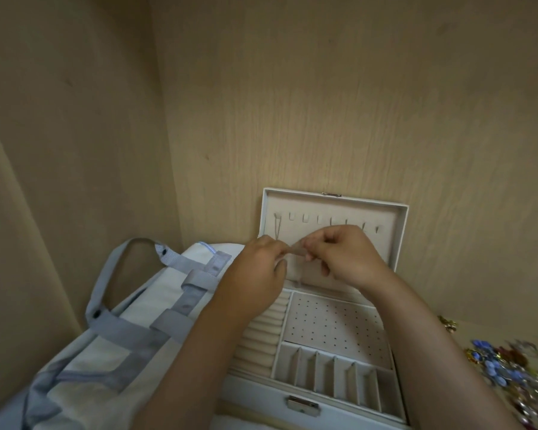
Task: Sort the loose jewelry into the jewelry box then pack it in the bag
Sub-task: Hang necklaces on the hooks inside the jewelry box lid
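Observation:
A white jewelry box point(399, 231) stands open against the back wall, its lid upright with a row of hooks. A thin chain point(276, 229) hangs from the leftmost hook. My left hand point(255, 274) and my right hand point(345, 256) meet in front of the lid and pinch a thin necklace point(296, 252) between their fingertips; its chain hangs down toward the box's back edge. The beige tray shows ring rolls point(266, 330), a dotted earring panel point(333, 324) and several divided slots point(333, 373), all holding nothing. A white bag with grey straps point(128, 330) lies left of the box.
A heap of loose jewelry point(510, 367) with blue, red and gold pieces lies on the shelf right of the box. Wooden walls close in at the back and left. A metal clasp point(302, 405) sits on the box's front.

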